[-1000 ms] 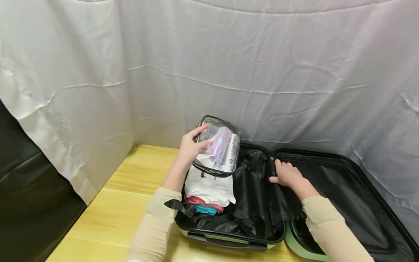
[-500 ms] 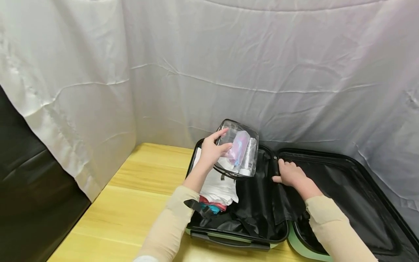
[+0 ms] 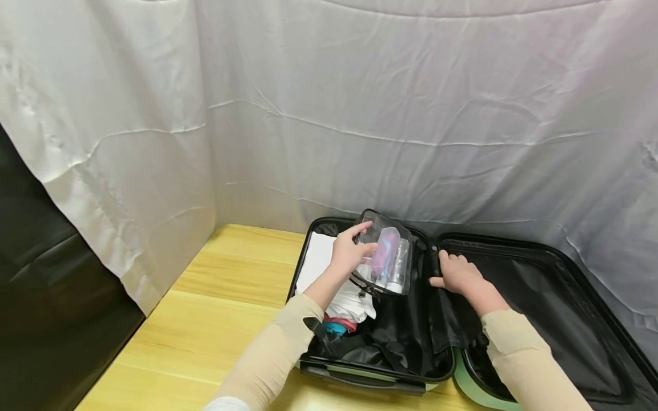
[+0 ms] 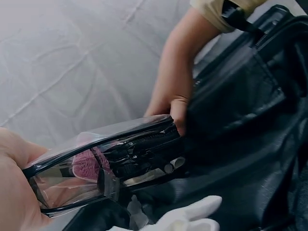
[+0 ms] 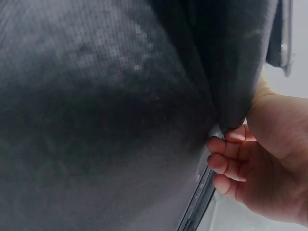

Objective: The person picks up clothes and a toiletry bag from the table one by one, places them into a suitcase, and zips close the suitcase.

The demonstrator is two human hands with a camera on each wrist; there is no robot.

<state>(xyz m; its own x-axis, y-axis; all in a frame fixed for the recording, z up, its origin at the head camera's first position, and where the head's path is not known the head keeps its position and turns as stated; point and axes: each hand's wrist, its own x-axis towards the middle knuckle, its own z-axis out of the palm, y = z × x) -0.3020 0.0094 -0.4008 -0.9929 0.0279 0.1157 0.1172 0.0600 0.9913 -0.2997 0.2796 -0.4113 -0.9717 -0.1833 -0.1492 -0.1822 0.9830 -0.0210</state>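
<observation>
My left hand [image 3: 348,254] grips the left end of a clear toiletry bag [image 3: 403,237] with black piping. Inside it show a purple pouch-like item and a silvery tube with a white cap. The bag is tilted over the open suitcase [image 3: 370,381], at the back of its left half; whether it touches the lining I cannot tell. My right hand [image 3: 459,275] holds the edge of the black lining flap [image 3: 443,319] by the hinge. In the right wrist view its fingers [image 5: 226,166] curl at that dark fabric [image 5: 96,120].
Folded white clothing [image 3: 315,260] lies in the suitcase's left side, over red and blue cloth [image 3: 336,326]. A black strap [image 3: 321,332] hangs near my left sleeve. The other suitcase half [image 3: 545,319] lies open at right. A grey curtain [image 3: 360,114] stands behind the wooden table [image 3: 205,325].
My left hand has carried the toiletry bag rightward off the white clothing, then lowered it toward the suitcase's black lining. The right hand keeps its place on the flap.
</observation>
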